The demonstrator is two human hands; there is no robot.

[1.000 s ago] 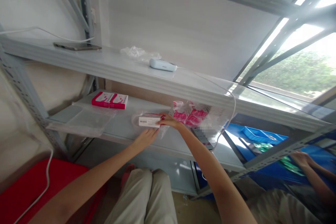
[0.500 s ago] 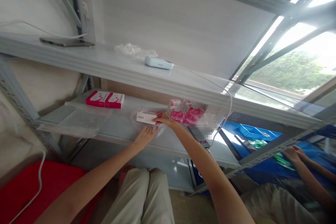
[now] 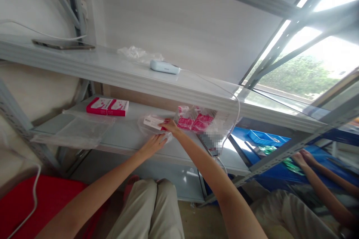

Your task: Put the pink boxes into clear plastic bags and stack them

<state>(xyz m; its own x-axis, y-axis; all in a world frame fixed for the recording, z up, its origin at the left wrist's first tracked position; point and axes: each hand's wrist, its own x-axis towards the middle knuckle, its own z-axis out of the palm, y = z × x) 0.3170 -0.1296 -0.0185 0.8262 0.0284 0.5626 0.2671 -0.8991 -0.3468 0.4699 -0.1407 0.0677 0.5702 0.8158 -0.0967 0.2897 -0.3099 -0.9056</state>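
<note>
My right hand [image 3: 169, 126] is closed on the right end of a small white-and-pink box [image 3: 153, 121], which lies slightly tilted over the middle shelf. Around and beneath the box is a clear plastic bag [image 3: 143, 129]. Just nearer to me, my left hand [image 3: 153, 145] pinches the near edge of this bag; its fingertips are partly lost in the film. Beyond my right hand sits a clear bag of pink-and-white boxes [image 3: 193, 121]. To the left are pink-and-white boxes [image 3: 108, 106] side by side, with a flat clear bag [image 3: 81, 129] in front of them.
A phone [image 3: 209, 143] with a cable lies right of my right forearm. The upper shelf [image 3: 117, 73] overhangs the work and carries a pale blue device [image 3: 165, 67], crumpled plastic [image 3: 137, 53] and a dark tablet [image 3: 63, 44]. At right, a co-worker's hands [image 3: 303, 158] handle green material.
The box has turned a little, and more of its pink side shows by my right fingers. My left hand stays at the bag's edge. The whole view has shifted slightly.
</note>
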